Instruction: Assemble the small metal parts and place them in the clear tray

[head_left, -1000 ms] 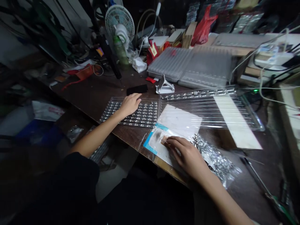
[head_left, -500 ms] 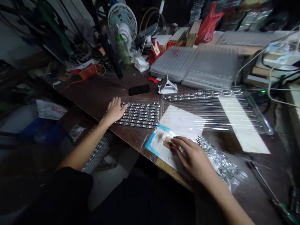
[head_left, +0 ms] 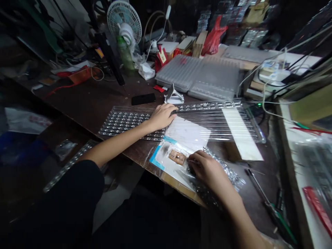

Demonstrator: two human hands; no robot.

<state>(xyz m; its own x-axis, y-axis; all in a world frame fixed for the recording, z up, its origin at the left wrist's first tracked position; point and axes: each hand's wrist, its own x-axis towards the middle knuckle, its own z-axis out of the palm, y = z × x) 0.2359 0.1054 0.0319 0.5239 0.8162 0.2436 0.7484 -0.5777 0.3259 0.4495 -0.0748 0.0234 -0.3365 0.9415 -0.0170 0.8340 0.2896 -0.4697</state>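
Note:
My left hand (head_left: pixel 163 116) reaches over the inner edge of the clear ribbed tray (head_left: pixel 215 121), its thumb and fingers apart. The fingertips are close to the near end of a dark strip with shiny pieces (head_left: pixel 207 105). Several similar strips (head_left: pixel 127 119) lie side by side under and left of my forearm. My right hand (head_left: pixel 207 169) is closed, its fingertips curled down beside a plastic bag of small shiny metal pieces (head_left: pixel 230 174). What those fingers hold is hidden. Left of them, a small brown block (head_left: pixel 176 157) with a dark spot sits on a white board with blue tape (head_left: pixel 156 155).
A black phone (head_left: pixel 143 99) and a white stand (head_left: pixel 173 95) lie behind the strips. Stacked clear trays (head_left: pixel 192 74), a fan (head_left: pixel 124 22) and a red bag (head_left: pixel 214 36) are farther back. A white strip (head_left: pixel 242 135) crosses the tray; a screwdriver-like tool (head_left: pixel 261 190) lies at right.
My left hand has moved right, from the strips to the tray's inner edge. My right hand has left the brown block and drawn back toward the bag. The view has turned right.

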